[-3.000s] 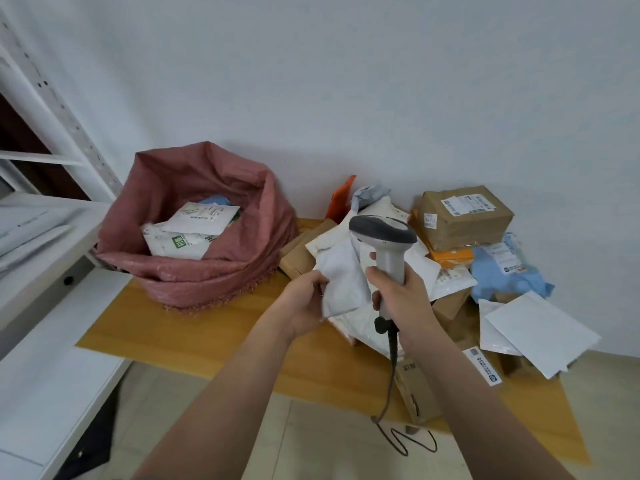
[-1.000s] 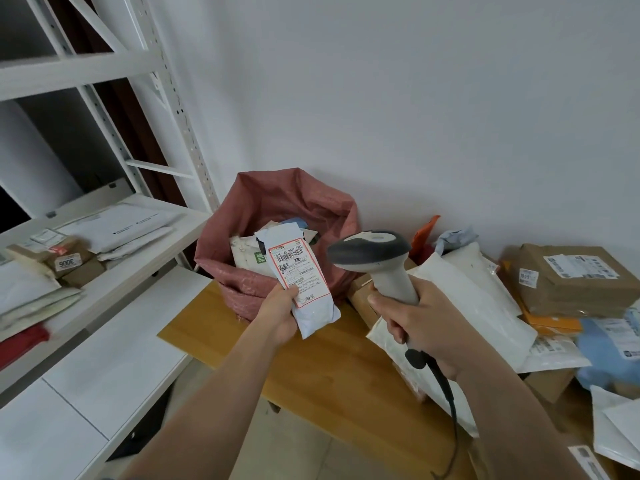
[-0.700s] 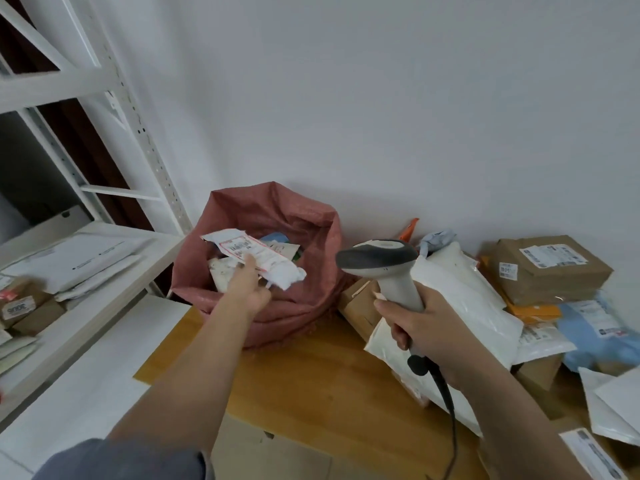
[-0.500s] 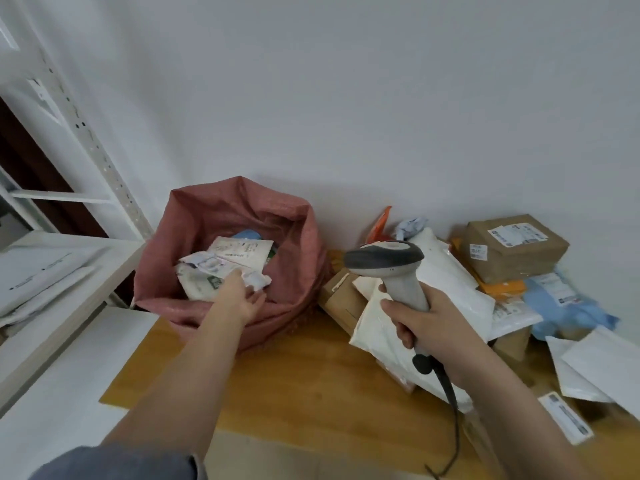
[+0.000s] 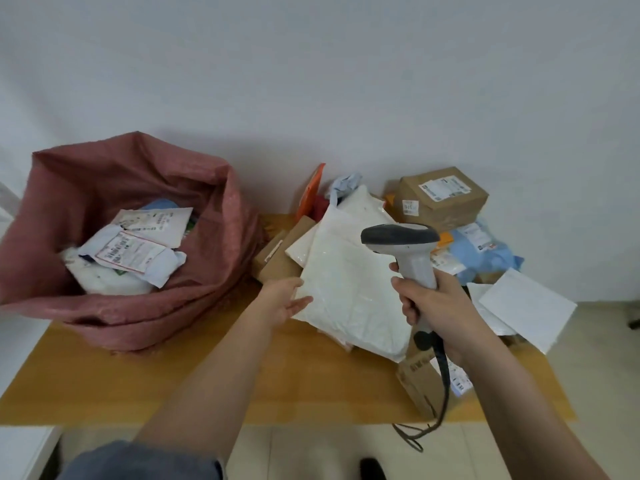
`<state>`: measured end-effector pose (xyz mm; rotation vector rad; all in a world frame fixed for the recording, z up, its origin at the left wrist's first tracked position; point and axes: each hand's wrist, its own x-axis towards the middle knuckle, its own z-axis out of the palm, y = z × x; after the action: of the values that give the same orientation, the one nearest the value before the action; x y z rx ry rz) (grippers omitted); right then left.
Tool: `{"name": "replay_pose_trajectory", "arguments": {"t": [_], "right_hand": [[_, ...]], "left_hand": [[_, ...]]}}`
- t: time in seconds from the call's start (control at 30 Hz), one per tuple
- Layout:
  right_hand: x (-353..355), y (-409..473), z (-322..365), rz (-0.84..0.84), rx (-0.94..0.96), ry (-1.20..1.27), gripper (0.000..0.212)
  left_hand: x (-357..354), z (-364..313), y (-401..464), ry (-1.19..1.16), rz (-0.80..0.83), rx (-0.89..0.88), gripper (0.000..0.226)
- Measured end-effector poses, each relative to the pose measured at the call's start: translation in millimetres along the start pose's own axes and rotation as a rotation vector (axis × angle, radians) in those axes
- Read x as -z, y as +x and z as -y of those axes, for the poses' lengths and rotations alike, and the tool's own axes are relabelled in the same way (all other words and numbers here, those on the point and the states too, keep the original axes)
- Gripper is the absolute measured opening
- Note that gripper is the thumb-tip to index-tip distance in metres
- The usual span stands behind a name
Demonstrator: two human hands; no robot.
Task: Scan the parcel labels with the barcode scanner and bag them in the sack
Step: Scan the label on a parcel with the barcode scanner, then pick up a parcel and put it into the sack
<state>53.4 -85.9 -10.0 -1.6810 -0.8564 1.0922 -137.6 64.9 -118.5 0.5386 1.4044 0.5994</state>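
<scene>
A pink woven sack (image 5: 214, 282) stands open on the left of the wooden table (image 5: 145, 382). On top of the parcels inside it lies a small white parcel with a red-edged label (image 5: 130, 256). My right hand (image 5: 434, 306) grips the handle of the grey barcode scanner (image 5: 401, 242), held upright over the parcel pile. My left hand (image 5: 285, 301) is empty, its fingers straight, touching the left edge of a large white poly mailer (image 5: 349, 292) on top of the pile.
A brown carton (image 5: 441, 199) with labels sits at the back right beside a blue bag (image 5: 485, 249). White envelopes (image 5: 526, 310) hang over the table's right edge. A small carton (image 5: 420, 382) sits at the front edge by the scanner's cable. The wall runs behind.
My left hand carried the labelled white parcel to the sack, let it go there, and came back right to the big white mailer. The scanner stayed in my right hand.
</scene>
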Motion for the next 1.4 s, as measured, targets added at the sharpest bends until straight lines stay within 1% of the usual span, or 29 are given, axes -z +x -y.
{"name": "replay_pose_trajectory", "arguments": {"t": [0.07, 0.1, 0.23, 0.37, 0.5, 0.6, 0.73, 0.8, 0.93, 1.07, 1.2, 1.33, 1.4], "right_hand": [[7.7, 9.7, -2.4, 0.004, -0.013, 0.011, 0.021], [11.3, 14.0, -2.8, 0.013, -0.016, 0.016, 0.021], [23.5, 30.2, -2.8, 0.066, -0.006, 0.029, 0.014], [30.1, 43.3, -3.5, 0.115, 0.012, 0.012, 0.012], [29.6, 51.9, -1.8, 0.154, 0.023, 0.012, 0.009], [27.2, 57.3, 1.2, 0.174, 0.020, 0.016, 0.011], [24.7, 61.3, 6.0, 0.174, 0.018, 0.052, 0.012], [23.0, 62.2, 8.0, 0.180, 0.019, 0.070, 0.014], [19.0, 63.2, 10.1, 0.189, 0.024, 0.075, 0.016], [16.3, 62.3, 13.5, 0.181, 0.025, 0.071, 0.016], [13.9, 59.7, 22.1, 0.131, 0.045, 0.108, 0.015], [12.1, 56.9, 34.3, 0.082, 0.096, 0.151, 0.014], [9.9, 55.4, 40.1, 0.076, 0.117, 0.181, 0.014]], "left_hand": [[-7.4, 6.2, 2.8, 0.083, -0.052, 0.009, 0.045], [-9.7, 8.8, 3.8, 0.108, -0.068, 0.013, 0.047], [-14.5, 14.4, 10.3, 0.161, -0.125, 0.041, 0.041], [-16.4, 17.2, 15.0, 0.211, -0.167, 0.045, 0.038], [-17.0, 17.6, 14.1, 0.286, -0.207, 0.075, 0.042], [-14.7, 15.1, 13.3, 0.321, -0.261, 0.059, 0.041], [-7.7, 8.7, 14.3, 0.265, -0.268, -0.003, 0.042], [-5.8, 5.5, 12.4, 0.236, -0.270, -0.048, 0.036], [-1.9, 2.2, 6.2, 0.180, -0.288, -0.085, 0.029], [3.1, -6.0, -6.0, 0.186, -0.249, -0.149, 0.011], [12.6, -24.0, -27.6, 0.134, -0.173, -0.183, 0.007], [26.9, -45.6, -48.1, 0.162, -0.200, -0.216, 0.008], [33.4, -57.0, -57.5, 0.124, -0.200, -0.247, 0.008]]}}
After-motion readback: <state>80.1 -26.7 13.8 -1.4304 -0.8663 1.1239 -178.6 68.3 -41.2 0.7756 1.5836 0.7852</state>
